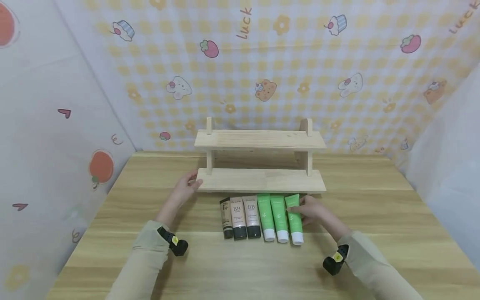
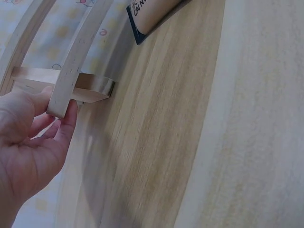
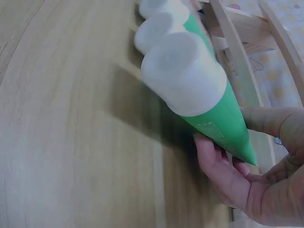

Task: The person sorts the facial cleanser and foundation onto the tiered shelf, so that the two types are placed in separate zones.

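Left hand pinches left end of lower board of pale wooden two-tier rack on wood-grain bench. In front of rack, left to right: slim brown black-capped tube, two beige black-capped "BB" tubes, two green white-capped tubes. Right hand grips third green white-capped tube, rightmost of all, between thumb and fingers, just beside its neighbour.

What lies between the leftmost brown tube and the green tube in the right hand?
Two BB tubes, then two green tubes, as the head view shows.
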Motion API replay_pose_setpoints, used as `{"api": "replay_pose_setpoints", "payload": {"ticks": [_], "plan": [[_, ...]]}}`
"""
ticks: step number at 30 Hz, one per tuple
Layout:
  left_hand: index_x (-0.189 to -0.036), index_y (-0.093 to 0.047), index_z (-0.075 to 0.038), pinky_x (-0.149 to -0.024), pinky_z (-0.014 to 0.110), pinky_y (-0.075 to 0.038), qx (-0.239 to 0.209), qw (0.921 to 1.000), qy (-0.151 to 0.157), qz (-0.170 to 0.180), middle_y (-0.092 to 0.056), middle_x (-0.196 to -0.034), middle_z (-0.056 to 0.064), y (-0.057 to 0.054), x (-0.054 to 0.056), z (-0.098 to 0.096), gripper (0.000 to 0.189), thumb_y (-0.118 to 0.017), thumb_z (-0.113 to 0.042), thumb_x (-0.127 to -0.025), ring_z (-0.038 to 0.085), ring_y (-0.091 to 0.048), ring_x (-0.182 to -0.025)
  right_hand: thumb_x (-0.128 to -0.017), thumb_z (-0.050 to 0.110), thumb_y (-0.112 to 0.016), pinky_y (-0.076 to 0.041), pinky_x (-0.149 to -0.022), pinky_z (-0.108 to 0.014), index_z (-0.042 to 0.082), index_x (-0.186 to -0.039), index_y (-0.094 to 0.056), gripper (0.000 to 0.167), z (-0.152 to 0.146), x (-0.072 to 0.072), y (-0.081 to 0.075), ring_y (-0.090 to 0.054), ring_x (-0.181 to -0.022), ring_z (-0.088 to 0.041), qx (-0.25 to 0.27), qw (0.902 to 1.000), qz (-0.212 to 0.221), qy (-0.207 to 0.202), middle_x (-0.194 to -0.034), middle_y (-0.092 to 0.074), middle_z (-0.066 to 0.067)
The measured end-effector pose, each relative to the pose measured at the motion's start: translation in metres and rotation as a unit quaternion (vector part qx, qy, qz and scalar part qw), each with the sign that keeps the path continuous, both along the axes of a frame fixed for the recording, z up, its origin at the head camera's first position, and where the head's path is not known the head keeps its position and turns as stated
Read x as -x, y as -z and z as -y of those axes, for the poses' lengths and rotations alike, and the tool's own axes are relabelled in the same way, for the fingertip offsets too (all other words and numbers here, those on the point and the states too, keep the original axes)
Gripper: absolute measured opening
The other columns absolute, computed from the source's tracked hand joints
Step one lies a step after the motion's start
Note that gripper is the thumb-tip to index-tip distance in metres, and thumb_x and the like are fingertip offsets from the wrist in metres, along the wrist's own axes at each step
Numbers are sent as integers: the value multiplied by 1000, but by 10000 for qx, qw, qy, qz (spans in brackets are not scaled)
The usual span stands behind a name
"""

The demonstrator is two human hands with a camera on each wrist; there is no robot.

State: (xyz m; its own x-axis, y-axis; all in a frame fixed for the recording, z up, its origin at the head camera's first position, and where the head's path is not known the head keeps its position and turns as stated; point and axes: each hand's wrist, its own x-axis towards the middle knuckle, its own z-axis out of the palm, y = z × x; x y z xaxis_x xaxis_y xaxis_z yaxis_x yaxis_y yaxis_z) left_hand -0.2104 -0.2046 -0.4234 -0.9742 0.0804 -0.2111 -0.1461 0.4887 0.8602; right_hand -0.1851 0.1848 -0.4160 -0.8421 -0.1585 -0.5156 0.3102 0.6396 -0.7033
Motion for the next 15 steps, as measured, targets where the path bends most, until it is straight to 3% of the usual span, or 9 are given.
{"api": "replay_pose_setpoints", "payload": {"ticks": [15], "plan": [[-143,-26,-5,-106,49,-36,-19,10000,-38,-56,-30,-145,22,-2,2,0,54,-46,-24,-96,43,-33,-130,-83,24,-66,-59,-67,-35,-11,-116,-40,55,4,-7,-26,-64,-74,-20,338,9990,54,-300,-103,-57,-22]]}}
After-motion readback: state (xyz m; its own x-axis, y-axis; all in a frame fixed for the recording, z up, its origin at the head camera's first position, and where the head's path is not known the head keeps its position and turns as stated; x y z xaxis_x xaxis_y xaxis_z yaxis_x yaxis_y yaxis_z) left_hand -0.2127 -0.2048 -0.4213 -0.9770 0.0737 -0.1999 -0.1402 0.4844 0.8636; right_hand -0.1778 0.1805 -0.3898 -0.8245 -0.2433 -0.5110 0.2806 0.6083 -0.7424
